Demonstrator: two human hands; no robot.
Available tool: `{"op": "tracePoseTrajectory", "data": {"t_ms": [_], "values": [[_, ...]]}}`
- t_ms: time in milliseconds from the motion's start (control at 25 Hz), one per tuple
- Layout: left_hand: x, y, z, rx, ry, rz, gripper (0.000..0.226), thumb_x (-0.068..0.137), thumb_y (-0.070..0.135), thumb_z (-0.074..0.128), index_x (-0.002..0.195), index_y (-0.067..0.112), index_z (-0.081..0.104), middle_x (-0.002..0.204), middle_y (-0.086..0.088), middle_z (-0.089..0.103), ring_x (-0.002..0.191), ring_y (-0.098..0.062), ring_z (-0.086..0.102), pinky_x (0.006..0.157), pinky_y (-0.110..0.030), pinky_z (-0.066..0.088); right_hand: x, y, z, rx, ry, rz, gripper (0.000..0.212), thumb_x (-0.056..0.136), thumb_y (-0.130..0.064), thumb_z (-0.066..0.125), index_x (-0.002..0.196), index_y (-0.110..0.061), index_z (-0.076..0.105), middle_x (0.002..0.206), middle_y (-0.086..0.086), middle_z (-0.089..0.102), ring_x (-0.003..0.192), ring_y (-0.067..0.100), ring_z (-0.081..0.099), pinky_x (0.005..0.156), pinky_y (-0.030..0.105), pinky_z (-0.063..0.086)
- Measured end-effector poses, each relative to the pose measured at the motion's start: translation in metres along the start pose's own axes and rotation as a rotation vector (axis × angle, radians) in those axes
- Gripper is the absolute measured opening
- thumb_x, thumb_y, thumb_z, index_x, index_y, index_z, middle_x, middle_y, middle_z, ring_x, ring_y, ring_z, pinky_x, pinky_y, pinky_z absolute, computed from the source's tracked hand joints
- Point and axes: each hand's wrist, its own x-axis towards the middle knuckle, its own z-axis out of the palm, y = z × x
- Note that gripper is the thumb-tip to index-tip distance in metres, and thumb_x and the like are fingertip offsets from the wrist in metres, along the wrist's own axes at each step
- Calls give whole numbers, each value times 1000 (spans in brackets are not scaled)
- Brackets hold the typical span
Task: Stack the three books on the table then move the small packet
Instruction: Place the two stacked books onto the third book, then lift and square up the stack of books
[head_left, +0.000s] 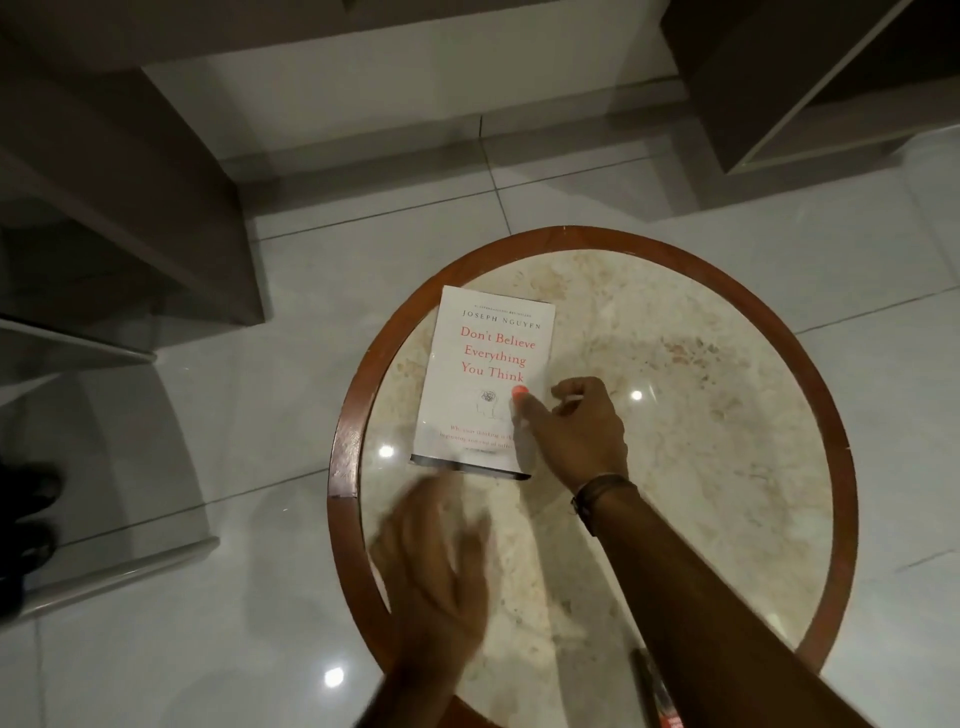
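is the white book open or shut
Shut. The white book lies flat, front cover up with its title fully readable, on the round table. The right hand touches its right edge.

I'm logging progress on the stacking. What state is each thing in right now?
White paperback book with red title: flat, face up, topmost on the round marble table.
Right hand: thumb on the book's right edge, fingers curled.
Left hand: open, motion-blurred, holding nothing.
Small packet: at the near edge, mostly hidden.

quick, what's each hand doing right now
Left hand: open, holding nothing, blurred.
Right hand: loosely curled, thumb on the white book, gripping nothing.
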Motion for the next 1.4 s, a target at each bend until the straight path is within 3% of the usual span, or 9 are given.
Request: {"op": "tracePoseTrajectory", "data": {"t_ms": [80,160,400,600,800,960,1080,1240,1400], "values": [[80,10,-3,20,46,-326,61,102,53,48,151,17,54,157,-11,59,145,-29,51,125,-57,35,9,-8,2,13,-23,-10,67,85,-51,78,140,-20,54,133,4,65,120,25,65,104,44,54],[140,20,9,146,-211,-468,70,102,62,48,157,20,44,165,-14,46,148,-38,44,124,-60,33,14,-14,9,-58,-44,-33,72,87,-48,77,145,-16,51,138,8,63,126,30,63,108,49,53],[158,9,27,13,-400,-399,46,101,37,67,140,18,51,156,-12,53,140,-38,54,114,-54,52,6,-12,23,-196,29,-118,67,88,-41,79,142,-17,48,139,10,54,130,33,52,105,47,50],[156,9,-23,-555,-521,-351,43,95,19,76,123,35,47,136,4,71,122,-24,73,89,-38,68,-5,-1,-10,318,-200,-227,59,95,-10,75,139,-21,37,129,-4,66,117,17,71,91,32,65],[130,23,-46,-658,-357,-98,59,104,11,60,156,22,35,153,0,59,140,-13,60,105,-34,60,-16,4,-19,359,-136,-705,46,100,-4,67,141,-12,49,131,-3,65,124,6,66,95,19,58],[119,40,-43,-547,-358,-151,56,103,18,57,152,8,32,143,3,56,130,15,56,108,-10,46,-14,20,2,312,-154,-673,43,101,10,57,140,0,44,123,-19,61,117,-18,59,95,5,48],[118,32,-38,-554,-301,-117,61,101,17,58,153,-3,34,128,19,52,113,32,54,94,3,45,-3,32,9,316,-139,-706,42,101,6,58,140,-3,46,124,-35,61,123,-10,60,98,7,48],[115,22,-23,-478,-400,-180,60,106,5,50,157,-9,21,148,-14,54,136,-9,58,118,-35,52,1,35,17,289,-158,-668,41,102,0,58,140,2,42,124,-18,65,115,-4,65,92,14,55],[113,37,-20,-436,-455,-155,66,93,26,48,153,19,22,153,-4,48,134,-6,56,104,-17,54,-6,34,-6,292,-220,-544,50,104,-11,61,142,-31,35,132,-14,61,117,-10,63,89,15,59]]}}
